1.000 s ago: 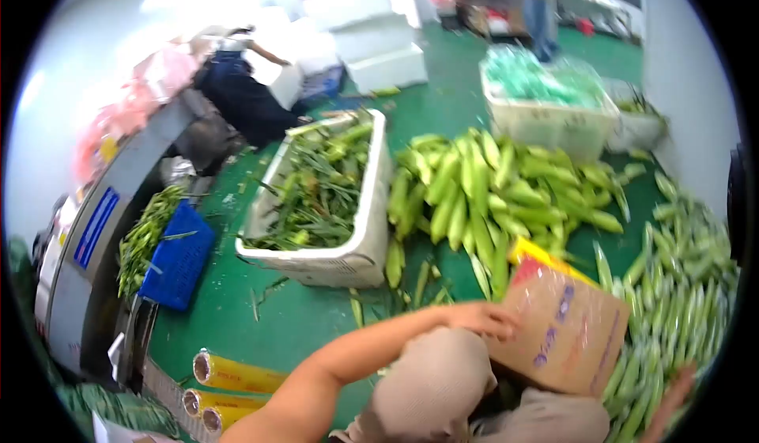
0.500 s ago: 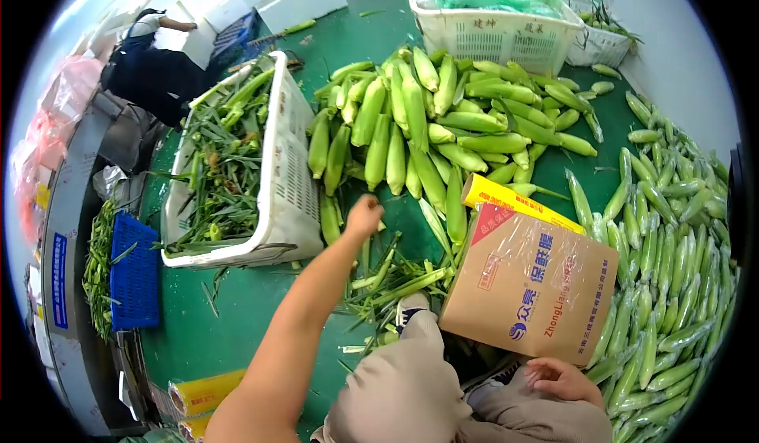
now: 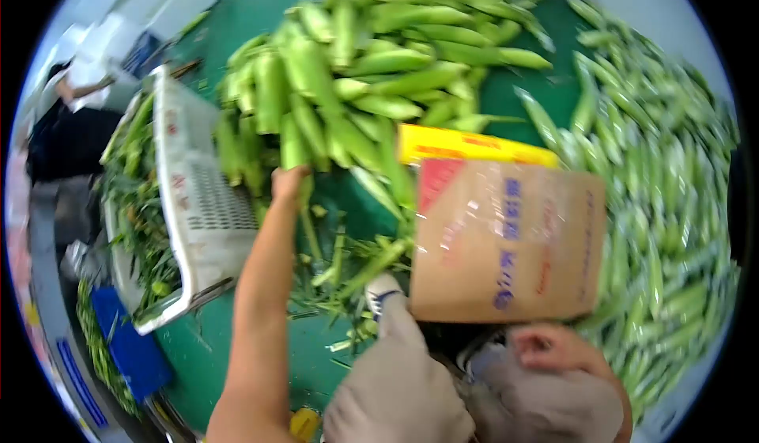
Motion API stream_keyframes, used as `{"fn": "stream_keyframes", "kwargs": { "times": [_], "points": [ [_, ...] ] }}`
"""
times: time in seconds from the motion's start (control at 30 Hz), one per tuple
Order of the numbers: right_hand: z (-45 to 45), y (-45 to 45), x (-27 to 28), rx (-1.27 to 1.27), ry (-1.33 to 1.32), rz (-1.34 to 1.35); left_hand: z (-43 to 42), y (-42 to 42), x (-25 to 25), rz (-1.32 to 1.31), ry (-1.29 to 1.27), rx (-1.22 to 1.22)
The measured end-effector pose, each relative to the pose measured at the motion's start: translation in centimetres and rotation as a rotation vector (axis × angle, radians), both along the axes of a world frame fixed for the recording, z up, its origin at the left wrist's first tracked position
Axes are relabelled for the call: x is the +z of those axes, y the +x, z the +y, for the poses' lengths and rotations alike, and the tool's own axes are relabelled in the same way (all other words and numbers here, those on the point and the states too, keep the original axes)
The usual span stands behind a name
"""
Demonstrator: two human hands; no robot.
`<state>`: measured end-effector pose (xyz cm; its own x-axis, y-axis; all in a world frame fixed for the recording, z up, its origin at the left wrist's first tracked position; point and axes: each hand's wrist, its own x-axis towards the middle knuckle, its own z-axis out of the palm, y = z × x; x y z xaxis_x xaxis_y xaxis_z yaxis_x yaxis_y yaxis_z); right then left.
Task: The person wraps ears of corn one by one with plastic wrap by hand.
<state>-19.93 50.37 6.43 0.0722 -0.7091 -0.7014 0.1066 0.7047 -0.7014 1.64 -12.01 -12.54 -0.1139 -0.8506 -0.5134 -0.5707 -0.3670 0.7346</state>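
My left hand (image 3: 291, 180) reaches forward, its fingers wrapped round the lower end of an ear of corn (image 3: 292, 144) in its green husk. That ear lies at the near edge of a large pile of husked-in corn (image 3: 387, 63) on the green floor. My right hand (image 3: 555, 348) rests over my right knee, its fingers loosely curled with a gap at the thumb and nothing visible in them. Just beyond it stands a brown cardboard box (image 3: 506, 241) with printed lettering, and a yellow box (image 3: 478, 145) lies behind that.
A white crate (image 3: 209, 182) of leaves and stalks stands at the left, near a blue basket (image 3: 126, 340). Trimmed husks (image 3: 352, 273) litter the floor by my shoe (image 3: 382, 291). Many wrapped ears (image 3: 664, 206) cover the right side. Another person (image 3: 67, 134) is at the far left.
The view has shifted and blurred. My left hand has moved onto the end of an ear of corn and closed round it. My right hand stays at my knee.
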Motion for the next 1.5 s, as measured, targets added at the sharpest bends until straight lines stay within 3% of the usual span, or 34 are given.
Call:
{"fn": "stream_keyframes", "kwargs": {
  "times": [0.03,0.07,0.1,0.17,0.23,0.3,0.37,0.4,0.43,0.47,0.57,0.67,0.77,0.83,0.97,1.07,1.17,1.23,1.37,1.5],
  "points": [
    [-1.2,-0.4,1.5,0.033,-0.092,0.25,3.0,1.1,1.1,0.361,0.236,0.072],
    [-2.0,-1.2,2.1,0.039,-0.154,0.423,5.2,2.6,1.7,0.517,0.445,0.126],
    [-2.4,-2.3,1.9,0.061,-0.223,0.587,8.5,3.1,3.1,0.515,0.335,0.078],
    [-1.9,-5.7,-0.4,0.133,-0.419,1.179,13.2,1.9,8.3,0.538,0.123,-0.081],
    [-3.1,-9.0,-0.9,-0.035,-0.267,1.114,17.8,-0.7,14.2,0.573,0.004,-0.326],
    [-4.0,-11.9,-3.2,0.044,-0.273,1.188,19.9,-4.1,16.5,0.218,-0.382,-0.73],
    [-4.9,-13.6,-5.6,0.085,-0.346,1.125,23.4,-8.8,21.6,0.151,-0.008,-0.899],
    [-5.8,-13.8,-5.0,0.145,-0.343,1.109,24.5,-10.3,17.5,0.18,-0.47,-1.01],
    [-5.2,-14.3,-7.4,0.134,-0.42,1.201,25.9,-12.3,16.5,0.275,-0.7,-1.056],
    [-5.9,-13.7,-5.6,0.171,-0.228,1.139,26.6,-14.0,17.7,0.236,-0.73,-1.148],
    [-4.9,-13.8,-6.0,0.167,-0.3,1.169,29.0,-17.1,18.2,0.136,-0.737,-1.288],
    [-5.0,-14.0,-6.3,0.187,-0.264,1.236,29.5,-17.2,16.1,0.025,-0.898,-1.342],
    [-5.4,-14.3,-5.5,0.298,-0.192,1.197,29.6,-17.6,17.0,-0.042,-0.748,-1.372],
    [-6.0,-13.4,-4.4,0.238,-0.216,1.181,29.3,-17.9,17.4,-0.074,-0.658,-1.385],
    [-7.4,-12.6,-4.6,0.215,-0.218,1.231,28.5,-18.2,16.1,-0.014,-0.697,-1.408],
    [-8.4,-9.3,-5.6,0.104,-0.191,1.533,29.0,-18.1,15.8,-0.031,-0.729,-1.398],
    [-7.6,-10.0,-7.5,-0.166,-0.195,1.377,28.7,-18.2,15.9,-0.048,-0.739,-1.412],
    [-5.1,-11.9,-8.5,-0.137,-0.208,1.352,28.8,-18.2,16.6,-0.054,-0.684,-1.418],
    [-1.4,-13.7,-10.5,-0.307,-0.524,1.366,28.9,-18.0,15.3,0.003,-0.82,-1.368],
    [0.3,-14.0,-13.8,-0.773,-0.539,1.01,28.6,-18.1,15.1,0.02,-0.836,-1.402]
  ]
}}
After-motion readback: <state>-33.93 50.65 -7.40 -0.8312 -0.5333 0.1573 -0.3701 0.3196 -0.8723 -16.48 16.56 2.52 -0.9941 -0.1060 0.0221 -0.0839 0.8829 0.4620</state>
